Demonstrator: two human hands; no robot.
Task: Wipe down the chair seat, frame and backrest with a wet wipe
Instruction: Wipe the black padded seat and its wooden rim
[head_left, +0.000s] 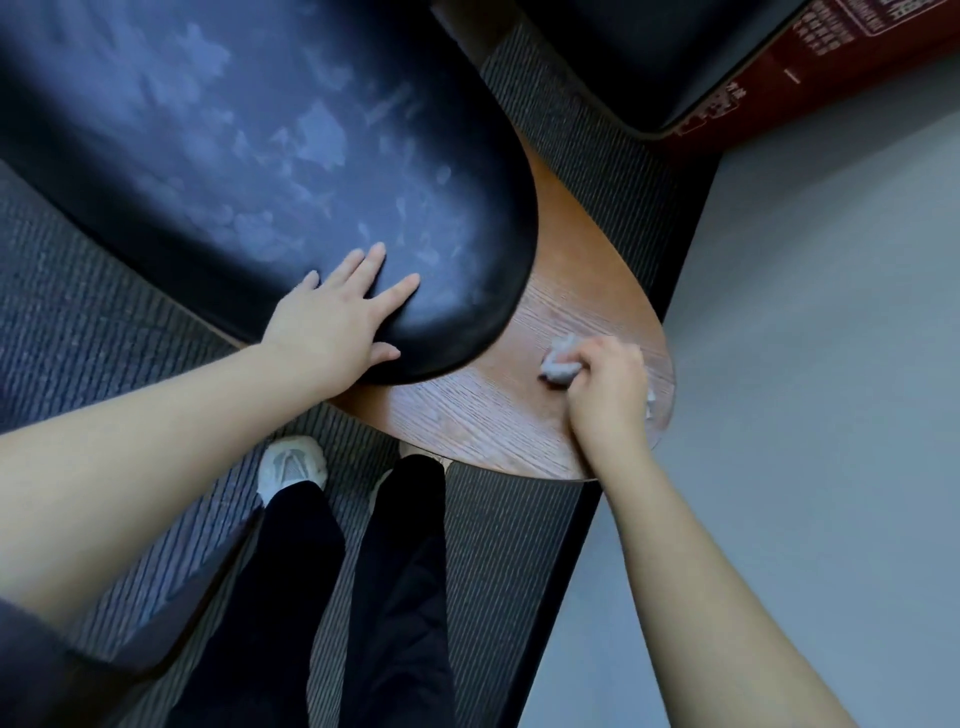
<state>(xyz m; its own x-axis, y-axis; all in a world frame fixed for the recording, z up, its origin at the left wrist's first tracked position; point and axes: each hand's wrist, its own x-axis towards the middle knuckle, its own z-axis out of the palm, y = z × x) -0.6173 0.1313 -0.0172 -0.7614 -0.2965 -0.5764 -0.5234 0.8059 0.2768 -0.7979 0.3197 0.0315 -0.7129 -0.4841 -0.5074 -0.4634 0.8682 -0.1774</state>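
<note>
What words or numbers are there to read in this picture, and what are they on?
White print on the dark red panel, top right: too small and blurred to read.
On the black cushion, wooden frame, wet wipe and shoe: no writing visible.

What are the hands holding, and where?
The right hand grips the crumpled wet wipe round its middle. The left hand holds nothing; it rests flat on the black cushion.

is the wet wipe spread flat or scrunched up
Scrunched up: the wet wipe shows as a crumpled wad bulging from the right hand, which grips it against the chair's wooden panel.
</note>
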